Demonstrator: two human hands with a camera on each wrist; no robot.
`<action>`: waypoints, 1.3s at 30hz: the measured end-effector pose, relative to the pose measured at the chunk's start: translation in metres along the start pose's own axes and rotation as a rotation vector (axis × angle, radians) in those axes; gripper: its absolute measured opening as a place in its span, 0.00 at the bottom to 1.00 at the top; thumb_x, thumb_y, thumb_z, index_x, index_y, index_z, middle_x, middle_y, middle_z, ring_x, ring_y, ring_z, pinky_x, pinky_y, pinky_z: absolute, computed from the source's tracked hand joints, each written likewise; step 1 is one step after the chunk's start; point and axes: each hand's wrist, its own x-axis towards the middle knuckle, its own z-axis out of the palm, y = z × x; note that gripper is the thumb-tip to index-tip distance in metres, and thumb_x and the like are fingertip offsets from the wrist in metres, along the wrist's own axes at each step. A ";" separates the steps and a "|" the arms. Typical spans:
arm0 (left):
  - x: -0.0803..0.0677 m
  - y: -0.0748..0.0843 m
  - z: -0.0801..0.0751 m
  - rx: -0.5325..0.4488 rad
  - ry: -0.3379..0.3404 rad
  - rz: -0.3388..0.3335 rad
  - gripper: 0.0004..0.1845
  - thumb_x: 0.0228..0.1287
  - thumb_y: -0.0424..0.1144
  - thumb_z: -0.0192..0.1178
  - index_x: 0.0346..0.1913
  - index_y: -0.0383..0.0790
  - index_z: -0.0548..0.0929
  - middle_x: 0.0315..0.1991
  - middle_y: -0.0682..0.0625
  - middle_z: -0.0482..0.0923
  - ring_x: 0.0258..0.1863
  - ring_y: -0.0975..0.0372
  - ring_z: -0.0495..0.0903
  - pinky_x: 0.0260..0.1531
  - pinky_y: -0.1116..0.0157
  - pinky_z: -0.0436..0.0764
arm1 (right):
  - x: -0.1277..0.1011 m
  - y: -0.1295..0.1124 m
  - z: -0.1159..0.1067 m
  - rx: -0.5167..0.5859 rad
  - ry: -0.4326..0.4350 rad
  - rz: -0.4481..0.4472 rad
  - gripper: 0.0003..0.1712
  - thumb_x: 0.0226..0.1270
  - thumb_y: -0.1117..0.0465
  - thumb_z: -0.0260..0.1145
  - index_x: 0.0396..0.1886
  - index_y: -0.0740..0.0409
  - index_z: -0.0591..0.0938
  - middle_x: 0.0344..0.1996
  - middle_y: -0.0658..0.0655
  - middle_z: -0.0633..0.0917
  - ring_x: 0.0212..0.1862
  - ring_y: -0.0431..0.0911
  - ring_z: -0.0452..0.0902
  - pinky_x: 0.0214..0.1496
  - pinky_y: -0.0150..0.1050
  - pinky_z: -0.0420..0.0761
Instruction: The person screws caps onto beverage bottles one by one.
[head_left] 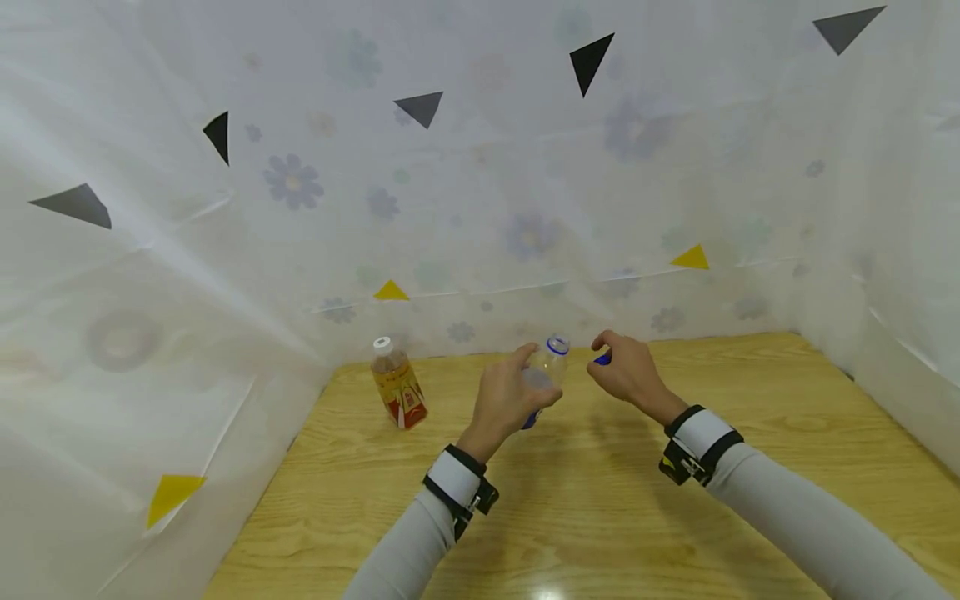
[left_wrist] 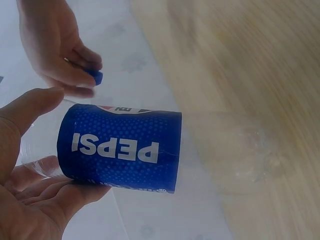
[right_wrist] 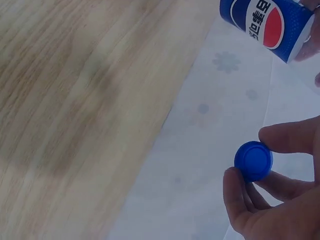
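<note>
Right of the tea bottle on my wooden table, clear Pepsi bottle with blue label, uncapped, tilted, wrapped in my left hand, blue cap just beside its mouth, pinched in my right hand.
</note>
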 end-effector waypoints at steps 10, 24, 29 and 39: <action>0.000 0.004 -0.002 0.014 0.001 -0.018 0.38 0.53 0.49 0.77 0.67 0.42 0.78 0.51 0.42 0.87 0.32 0.55 0.86 0.23 0.70 0.76 | -0.010 -0.002 -0.002 -0.058 -0.176 0.048 0.17 0.66 0.70 0.50 0.47 0.69 0.83 0.41 0.67 0.86 0.32 0.50 0.79 0.34 0.45 0.78; -0.002 0.001 0.000 -0.016 0.010 -0.024 0.38 0.52 0.49 0.78 0.67 0.41 0.78 0.52 0.41 0.87 0.24 0.63 0.80 0.18 0.72 0.72 | -0.019 0.001 -0.001 -0.024 -0.196 0.115 0.15 0.76 0.65 0.49 0.54 0.69 0.75 0.38 0.66 0.84 0.25 0.48 0.73 0.27 0.40 0.70; -0.002 0.002 0.000 -0.027 0.005 -0.027 0.39 0.52 0.48 0.78 0.68 0.41 0.78 0.52 0.40 0.87 0.24 0.62 0.81 0.19 0.71 0.74 | -0.019 -0.003 -0.004 0.002 -0.121 0.081 0.14 0.78 0.61 0.55 0.50 0.69 0.76 0.36 0.64 0.84 0.29 0.48 0.77 0.28 0.40 0.74; -0.002 0.001 0.000 -0.023 0.005 -0.035 0.39 0.52 0.49 0.77 0.68 0.42 0.78 0.51 0.41 0.87 0.26 0.61 0.81 0.19 0.71 0.74 | -0.009 -0.037 -0.030 0.062 0.036 -0.084 0.12 0.75 0.62 0.62 0.50 0.66 0.81 0.39 0.64 0.86 0.39 0.55 0.83 0.37 0.48 0.82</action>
